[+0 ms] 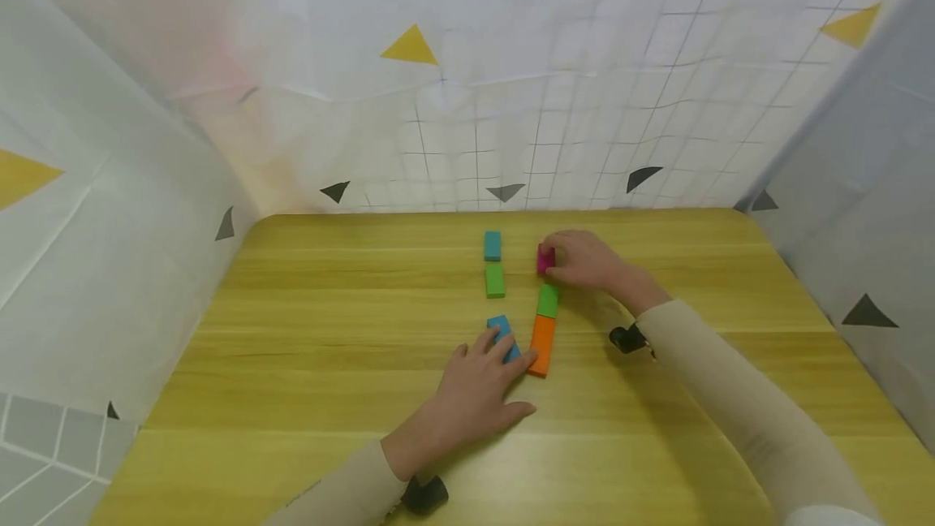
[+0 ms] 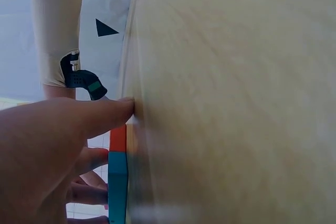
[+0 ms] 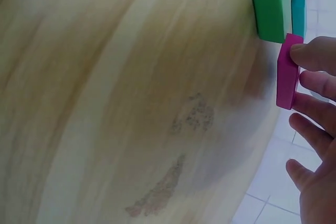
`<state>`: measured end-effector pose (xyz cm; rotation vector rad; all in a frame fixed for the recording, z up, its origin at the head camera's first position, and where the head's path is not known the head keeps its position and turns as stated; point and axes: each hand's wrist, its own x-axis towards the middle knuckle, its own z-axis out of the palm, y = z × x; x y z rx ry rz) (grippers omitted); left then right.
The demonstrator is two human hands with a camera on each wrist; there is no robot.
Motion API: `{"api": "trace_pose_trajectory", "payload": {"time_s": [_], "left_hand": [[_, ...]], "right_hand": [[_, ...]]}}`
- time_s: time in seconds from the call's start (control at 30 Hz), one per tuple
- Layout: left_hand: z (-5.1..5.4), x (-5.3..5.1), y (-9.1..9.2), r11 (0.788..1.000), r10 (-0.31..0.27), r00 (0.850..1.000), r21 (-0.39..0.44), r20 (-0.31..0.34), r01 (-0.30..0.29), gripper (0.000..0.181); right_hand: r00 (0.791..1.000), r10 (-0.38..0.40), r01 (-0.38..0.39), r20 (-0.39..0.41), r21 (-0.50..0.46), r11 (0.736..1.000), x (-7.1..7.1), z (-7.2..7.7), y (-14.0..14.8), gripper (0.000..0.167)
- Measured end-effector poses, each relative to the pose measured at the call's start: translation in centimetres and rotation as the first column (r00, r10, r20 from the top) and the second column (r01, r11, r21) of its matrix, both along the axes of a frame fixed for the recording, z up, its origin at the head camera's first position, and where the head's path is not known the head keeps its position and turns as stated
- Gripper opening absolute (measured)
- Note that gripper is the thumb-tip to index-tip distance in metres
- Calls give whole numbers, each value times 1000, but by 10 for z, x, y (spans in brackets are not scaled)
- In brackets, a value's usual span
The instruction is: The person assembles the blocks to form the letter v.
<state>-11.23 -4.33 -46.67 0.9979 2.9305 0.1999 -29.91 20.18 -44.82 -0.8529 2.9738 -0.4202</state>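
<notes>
The right hand [image 1: 587, 260] pinches a magenta block [image 1: 545, 260] just beyond a green block [image 1: 548, 301], which touches an orange one [image 1: 542, 345] nearer the front. In the right wrist view, thumb and fingers of that hand [image 3: 321, 171] grip the magenta block [image 3: 286, 74] by its sides, near a large green block [image 3: 270, 3]. Fingers of the left hand [image 1: 471, 400], extended, rest on a tilted blue block [image 1: 499, 322], partly hiding it; one fingertip reaches the orange block. The left wrist view shows the left hand [image 2: 47, 145] beside the blue block [image 2: 117, 182].
A second green block [image 1: 495, 281] and a teal block [image 1: 493, 246] lie in line beyond the blue one. The wooden table [image 1: 329, 331] is bounded by a white patterned sheet [image 1: 467, 128] at the back and more sheets at both sides.
</notes>
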Motion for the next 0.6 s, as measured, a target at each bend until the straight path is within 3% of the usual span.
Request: {"api": "trace_pose_trajectory", "payload": {"time_s": [0.6], "left_hand": [[0, 1, 0, 1000, 1, 1000, 6, -6, -1, 69]], "right_hand": [[1000, -2, 2, 1, -15, 1000, 9, -4, 4, 25]]}}
